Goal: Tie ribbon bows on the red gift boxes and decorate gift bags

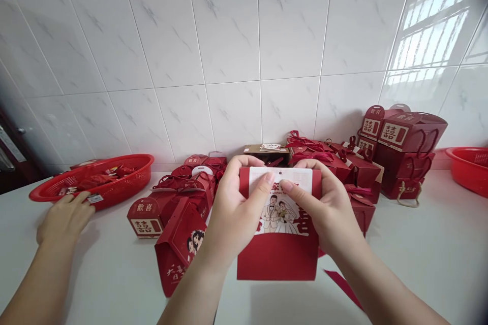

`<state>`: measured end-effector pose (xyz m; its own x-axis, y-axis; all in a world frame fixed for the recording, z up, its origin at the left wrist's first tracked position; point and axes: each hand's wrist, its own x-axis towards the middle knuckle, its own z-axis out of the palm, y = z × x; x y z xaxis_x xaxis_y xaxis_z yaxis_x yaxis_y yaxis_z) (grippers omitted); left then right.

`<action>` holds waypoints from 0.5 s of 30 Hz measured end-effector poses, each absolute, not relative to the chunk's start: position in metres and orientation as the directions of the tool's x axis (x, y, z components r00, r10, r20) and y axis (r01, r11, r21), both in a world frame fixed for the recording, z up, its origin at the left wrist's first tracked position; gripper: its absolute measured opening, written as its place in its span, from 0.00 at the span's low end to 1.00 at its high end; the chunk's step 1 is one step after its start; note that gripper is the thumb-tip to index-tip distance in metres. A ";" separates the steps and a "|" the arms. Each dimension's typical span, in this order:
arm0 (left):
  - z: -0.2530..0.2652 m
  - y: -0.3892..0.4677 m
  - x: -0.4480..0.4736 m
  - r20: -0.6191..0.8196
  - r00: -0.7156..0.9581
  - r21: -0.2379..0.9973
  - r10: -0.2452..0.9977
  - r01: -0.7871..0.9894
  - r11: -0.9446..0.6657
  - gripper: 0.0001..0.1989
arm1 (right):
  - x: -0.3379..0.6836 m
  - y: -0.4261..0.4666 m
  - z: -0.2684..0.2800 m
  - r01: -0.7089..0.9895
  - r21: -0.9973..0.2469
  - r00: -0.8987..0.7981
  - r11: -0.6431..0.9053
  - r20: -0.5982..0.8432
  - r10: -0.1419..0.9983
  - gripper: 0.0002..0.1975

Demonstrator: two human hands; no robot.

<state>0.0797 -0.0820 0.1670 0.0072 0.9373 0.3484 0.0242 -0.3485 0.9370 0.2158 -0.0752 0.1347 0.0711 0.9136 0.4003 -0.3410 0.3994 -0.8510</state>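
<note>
Between my two hands, above the white table, is a red wedding favor box (277, 259). Its upper front carries a white panel with a cartoon bride and groom, and a small hole shows near the top. My left hand (242, 208) grips its left side, thumb pressed on the white panel. On the right side my right hand (324, 193) grips it the same way, its thumb close to the other. My fingers behind the box are hidden. Below, at the right, a dark red ribbon (343, 287) lies on the table.
A co-worker's hand (68, 216) rests at the rim of a red plastic basket (133, 167) holding small red packets. Several red gift boxes (145, 218) stand left, and more ribboned ones (358, 167) right. Stacked boxes (407, 157) and another red basket (468, 167) sit farther right, before a tiled wall.
</note>
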 end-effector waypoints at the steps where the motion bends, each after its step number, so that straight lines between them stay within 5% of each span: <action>1: 0.167 -0.081 0.079 0.330 0.009 0.944 0.944 0.015 -0.330 0.15 | 0.217 -0.074 0.135 -0.345 -0.852 0.064 0.395 0.398 0.915 0.16; 15: 0.165 -0.064 0.079 0.341 0.071 0.933 0.937 -0.150 -0.327 0.13 | 0.209 -0.065 0.129 -0.398 -0.835 0.041 0.379 0.396 0.917 0.15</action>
<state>0.0785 -0.0641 0.1649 0.0713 0.9375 0.3406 -0.1502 -0.3275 0.9328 0.2091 -0.0654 0.1294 0.0414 0.9172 0.3964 -0.3984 0.3790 -0.8352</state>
